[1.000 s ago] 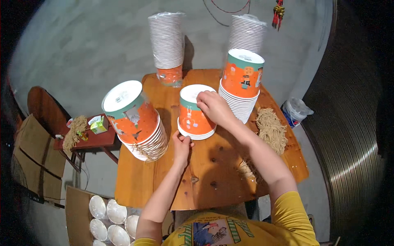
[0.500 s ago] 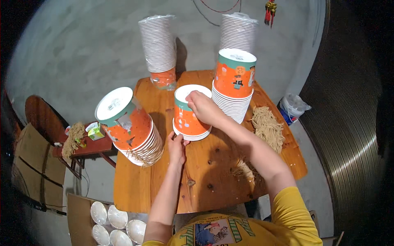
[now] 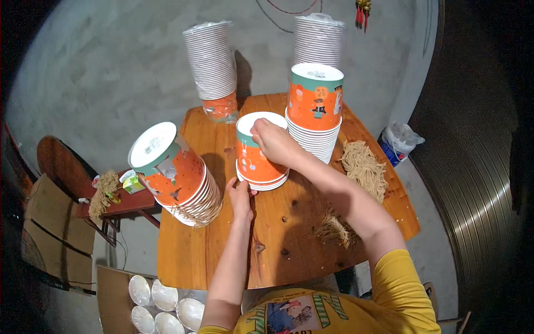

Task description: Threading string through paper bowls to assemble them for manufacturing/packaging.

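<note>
Orange tubs (image 3: 253,160), partly covered by right hand (image 3: 272,142), meet left hand (image 3: 240,200); whether fingers grip, I cannot tell.

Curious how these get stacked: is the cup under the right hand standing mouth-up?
No, the cup stands upside down, its white base facing up.

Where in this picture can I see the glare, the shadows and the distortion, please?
Head view: a bright glare streak crosses the ribbed metal surface at right, whose edge bows; head view: the back-left wrapped cup stack throws a shadow on the grey wall; head view: a broad shadow darkens part of the wooden table, and the corners go black.
</note>
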`<state>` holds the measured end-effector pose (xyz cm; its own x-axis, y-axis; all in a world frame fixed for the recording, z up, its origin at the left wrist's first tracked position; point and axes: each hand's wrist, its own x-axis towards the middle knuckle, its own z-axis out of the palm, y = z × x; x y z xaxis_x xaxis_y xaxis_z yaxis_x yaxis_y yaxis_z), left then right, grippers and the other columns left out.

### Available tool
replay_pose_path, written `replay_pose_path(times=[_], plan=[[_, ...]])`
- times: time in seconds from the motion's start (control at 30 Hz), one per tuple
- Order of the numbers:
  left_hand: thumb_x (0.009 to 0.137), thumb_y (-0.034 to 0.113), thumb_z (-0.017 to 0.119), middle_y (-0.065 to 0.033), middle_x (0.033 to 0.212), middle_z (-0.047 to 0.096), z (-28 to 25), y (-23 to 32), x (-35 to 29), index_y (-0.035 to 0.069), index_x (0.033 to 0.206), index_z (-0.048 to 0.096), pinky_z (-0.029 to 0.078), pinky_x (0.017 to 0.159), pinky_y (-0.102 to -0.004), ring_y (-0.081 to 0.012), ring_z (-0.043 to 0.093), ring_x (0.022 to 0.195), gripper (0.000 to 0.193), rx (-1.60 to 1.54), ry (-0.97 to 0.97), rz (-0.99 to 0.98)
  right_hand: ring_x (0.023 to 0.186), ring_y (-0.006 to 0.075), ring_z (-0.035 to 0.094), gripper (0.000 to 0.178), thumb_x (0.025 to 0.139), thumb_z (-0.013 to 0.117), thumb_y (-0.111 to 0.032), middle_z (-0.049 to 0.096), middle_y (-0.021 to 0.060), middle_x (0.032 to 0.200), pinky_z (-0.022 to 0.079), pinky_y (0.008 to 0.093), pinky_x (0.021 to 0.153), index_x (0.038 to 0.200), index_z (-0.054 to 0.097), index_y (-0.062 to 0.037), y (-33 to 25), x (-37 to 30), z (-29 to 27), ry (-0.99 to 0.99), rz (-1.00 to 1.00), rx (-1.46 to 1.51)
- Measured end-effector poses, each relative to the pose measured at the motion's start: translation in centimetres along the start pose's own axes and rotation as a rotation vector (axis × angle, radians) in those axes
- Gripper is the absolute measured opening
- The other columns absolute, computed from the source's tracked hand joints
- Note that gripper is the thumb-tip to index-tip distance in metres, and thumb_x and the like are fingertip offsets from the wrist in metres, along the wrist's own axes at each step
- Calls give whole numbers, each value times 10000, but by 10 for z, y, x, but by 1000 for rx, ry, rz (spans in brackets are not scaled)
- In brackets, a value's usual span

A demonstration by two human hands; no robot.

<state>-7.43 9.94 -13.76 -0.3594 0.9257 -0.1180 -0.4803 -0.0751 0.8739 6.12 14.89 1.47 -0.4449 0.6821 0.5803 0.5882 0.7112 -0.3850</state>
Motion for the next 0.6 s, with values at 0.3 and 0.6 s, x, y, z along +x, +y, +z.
replay_pose_path(times=[0.3,0.6], plan=[[854,85,554,-108,921,567,-3,-2,-2,29,1241,310,464,563,-275,-158,562,693,461,-72,-19,8,863,385,565,200,916,475,-169,583,209,877,448,438,737,887,508,26,-7,18,-30,94,11,35],[853,36,514,-65,979,614,-1,-3,5,56,1272,392,477,553,-236,-116,590,718,437,-66,-110,60,868,337,599,151,882,532,-117,614,179,944,477,382,757,918,519,30,-50,-17,-128,453,-139,203]])
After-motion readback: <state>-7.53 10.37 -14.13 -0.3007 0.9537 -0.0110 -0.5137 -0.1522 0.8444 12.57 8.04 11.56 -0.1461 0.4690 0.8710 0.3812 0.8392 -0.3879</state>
